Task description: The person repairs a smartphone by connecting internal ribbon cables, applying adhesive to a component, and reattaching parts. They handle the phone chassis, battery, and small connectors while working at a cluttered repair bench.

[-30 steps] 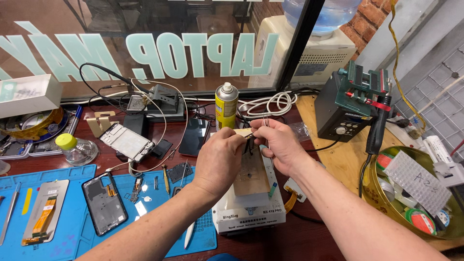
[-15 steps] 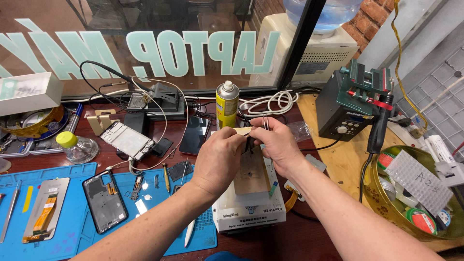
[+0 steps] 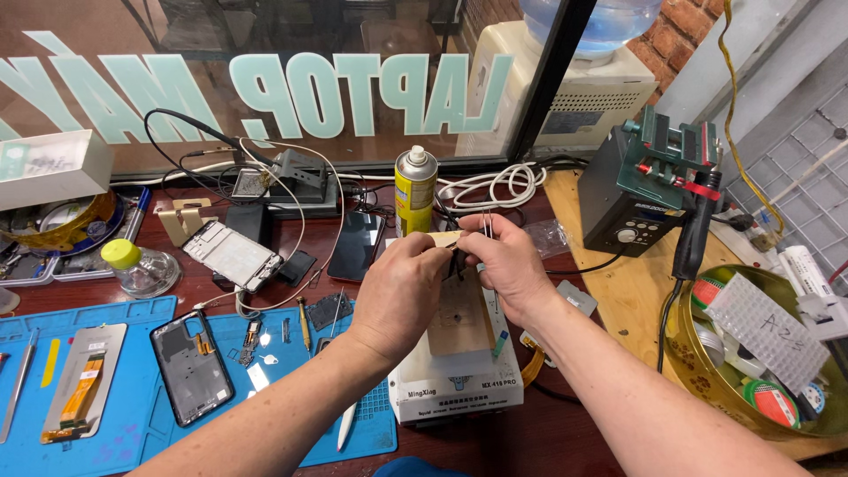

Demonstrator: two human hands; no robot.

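Blue work mat (image 3: 132, 389) nearest, bearing an opened phone back housing (image 3: 191, 367). White heating platform (image 3: 455, 389) at centre with a wooden block (image 3: 459, 320) on top. Above it, left hand (image 3: 402, 296) and right hand (image 3: 503, 265) meet, both pinched on a small tan strip (image 3: 444, 238); right hand also grips metal tweezers (image 3: 487, 223). Yellow spray can (image 3: 415, 190) behind; black soldering station (image 3: 636, 199) far right.

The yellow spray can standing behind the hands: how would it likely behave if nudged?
The yellow spray can is tall and narrow on a small base, so it would probably tip rather than slide. Once down, its round body would likely roll toward the white cable coil or the phone beside it.
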